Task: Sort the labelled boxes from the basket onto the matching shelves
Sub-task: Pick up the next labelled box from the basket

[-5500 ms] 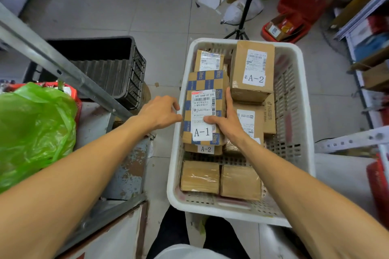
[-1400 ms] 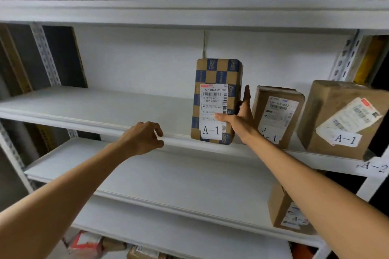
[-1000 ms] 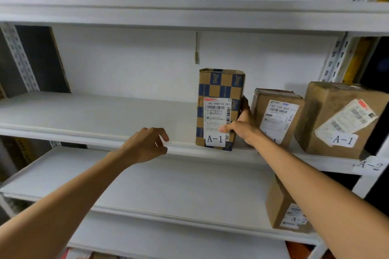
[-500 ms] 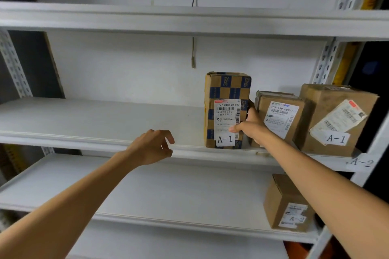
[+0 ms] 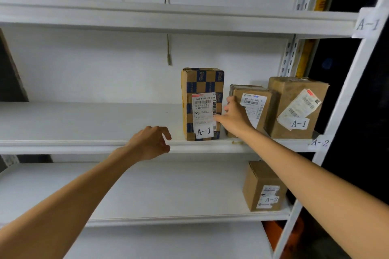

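Note:
The blue-and-tan checkered box [image 5: 202,84] labelled A-1 stands upright on the middle shelf [image 5: 84,124], left of two brown A-1 boxes [image 5: 255,107] [image 5: 294,99]. My right hand [image 5: 233,119] is in front of the gap between the checkered box and the nearer brown box. Its thumb tip reaches the checkered box's label and its fingers are spread loosely, gripping nothing. My left hand [image 5: 149,143] hovers before the shelf's front edge with loosely curled fingers, holding nothing. The basket is out of view.
An A-1 tag [image 5: 367,24] and an A-2 tag [image 5: 320,143] are stuck on the right upright. On the lower shelf [image 5: 147,191] stands a brown A-2 box [image 5: 263,187]. A cable [image 5: 168,48] hangs down the back wall.
My right hand carried the checkered box from the basket, set it upright on the middle shelf beside the brown boxes, then loosened its grip and drew slightly back. The left hand stayed near the shelf edge.

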Available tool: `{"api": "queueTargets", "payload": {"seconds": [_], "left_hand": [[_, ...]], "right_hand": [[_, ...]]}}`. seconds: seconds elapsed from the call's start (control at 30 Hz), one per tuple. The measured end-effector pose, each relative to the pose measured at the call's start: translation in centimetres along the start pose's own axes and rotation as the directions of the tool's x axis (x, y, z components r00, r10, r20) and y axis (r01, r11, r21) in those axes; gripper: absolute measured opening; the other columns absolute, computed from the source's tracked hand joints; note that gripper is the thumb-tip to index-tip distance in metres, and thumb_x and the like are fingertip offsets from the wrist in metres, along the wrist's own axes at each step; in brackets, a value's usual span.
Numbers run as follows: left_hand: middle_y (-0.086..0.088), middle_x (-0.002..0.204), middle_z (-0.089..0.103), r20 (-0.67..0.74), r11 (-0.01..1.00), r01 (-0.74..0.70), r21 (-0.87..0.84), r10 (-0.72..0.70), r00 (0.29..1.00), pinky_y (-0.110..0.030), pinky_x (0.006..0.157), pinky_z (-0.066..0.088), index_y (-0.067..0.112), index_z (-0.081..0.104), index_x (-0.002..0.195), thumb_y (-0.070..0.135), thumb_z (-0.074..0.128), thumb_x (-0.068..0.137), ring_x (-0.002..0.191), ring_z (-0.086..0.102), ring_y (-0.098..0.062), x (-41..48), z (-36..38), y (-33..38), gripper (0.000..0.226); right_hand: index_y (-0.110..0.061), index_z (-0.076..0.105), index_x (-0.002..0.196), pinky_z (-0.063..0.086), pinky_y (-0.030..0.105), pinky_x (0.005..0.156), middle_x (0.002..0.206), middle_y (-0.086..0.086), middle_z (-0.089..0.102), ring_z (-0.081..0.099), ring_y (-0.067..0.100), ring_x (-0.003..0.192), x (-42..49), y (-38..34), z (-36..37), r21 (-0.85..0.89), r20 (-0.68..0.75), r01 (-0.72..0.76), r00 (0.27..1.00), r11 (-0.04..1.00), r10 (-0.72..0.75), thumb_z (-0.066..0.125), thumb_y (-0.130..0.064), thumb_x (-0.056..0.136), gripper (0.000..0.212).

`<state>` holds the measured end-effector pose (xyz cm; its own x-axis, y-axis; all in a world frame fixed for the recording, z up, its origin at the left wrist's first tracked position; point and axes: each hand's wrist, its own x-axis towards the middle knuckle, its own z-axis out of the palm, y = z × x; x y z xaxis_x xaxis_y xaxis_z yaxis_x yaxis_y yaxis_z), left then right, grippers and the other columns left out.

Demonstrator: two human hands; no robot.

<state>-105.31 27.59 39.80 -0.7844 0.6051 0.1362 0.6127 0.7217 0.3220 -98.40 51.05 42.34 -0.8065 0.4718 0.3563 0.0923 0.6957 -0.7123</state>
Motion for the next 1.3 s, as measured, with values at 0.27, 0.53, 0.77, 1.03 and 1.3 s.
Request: {"api": "queueTargets", "payload": {"seconds": [0.27,0.53,0.77,1.03,1.3], "left_hand": [[0.008,0.101,0.068,-0.043,0.998,0.037,0.042,-0.035,0.998,-0.029,0.077,0.046,0.028,0.060,0.113,0.030,0.063,0.088,0.096,0.059,-0.016,-0.8,-1.0,0.0,0.026],[0.009,0.100,0.068,-0.072,0.985,0.154,0.073,-0.149,0.986,-0.029,0.076,0.044,0.031,0.060,0.110,0.033,0.063,0.084,0.098,0.058,-0.018,-3.6,-2.8,-4.6,0.027],[0.003,0.100,0.068,-0.113,0.945,0.319,0.073,-0.310,0.944,-0.033,0.083,0.050,0.029,0.062,0.105,0.035,0.069,0.080,0.091,0.060,-0.022,-8.3,-5.2,-12.5,0.026],[0.001,0.110,0.063,-0.161,0.839,0.541,0.063,-0.526,0.835,-0.040,0.088,0.054,0.027,0.060,0.113,0.039,0.068,0.083,0.097,0.062,-0.022,-18.3,-8.4,-20.1,0.033],[0.005,0.101,0.066,-0.291,0.518,0.854,-0.043,-0.825,0.485,-0.030,0.072,0.049,0.028,0.063,0.102,0.040,0.068,0.081,0.089,0.061,-0.016,-33.8,-9.9,-21.3,0.024]], "right_hand": [[-0.008,0.040,0.130,0.042,0.025,0.081,0.127,0.007,0.048,0.048,0.017,0.112,-2.8,-2.7,1.2,-0.252,0.243,0.305,0.939,0.918,-0.245,0.072,-0.016,0.083,0.057],[-0.010,0.047,0.132,0.045,0.036,0.097,0.133,0.004,0.047,0.047,0.021,0.121,-4.0,-7.2,7.2,-0.235,0.400,0.456,0.850,0.858,-0.342,0.076,-0.032,0.077,0.065],[-0.013,0.045,0.131,0.043,0.031,0.091,0.128,0.002,0.047,0.048,0.020,0.115,-5.9,-13.2,15.2,-0.155,0.602,0.594,0.690,0.789,-0.401,0.077,-0.037,0.074,0.070],[-0.013,0.046,0.134,0.045,0.035,0.098,0.130,0.005,0.050,0.051,0.021,0.116,-9.8,-22.3,24.4,0.056,0.729,0.726,0.440,0.685,-0.525,0.078,-0.034,0.076,0.070],[-0.013,0.045,0.135,0.048,0.034,0.097,0.131,0.006,0.050,0.051,0.020,0.119,-18.8,-31.1,30.8,0.430,0.715,0.785,0.004,0.445,-0.699,0.075,-0.031,0.080,0.064]]}}
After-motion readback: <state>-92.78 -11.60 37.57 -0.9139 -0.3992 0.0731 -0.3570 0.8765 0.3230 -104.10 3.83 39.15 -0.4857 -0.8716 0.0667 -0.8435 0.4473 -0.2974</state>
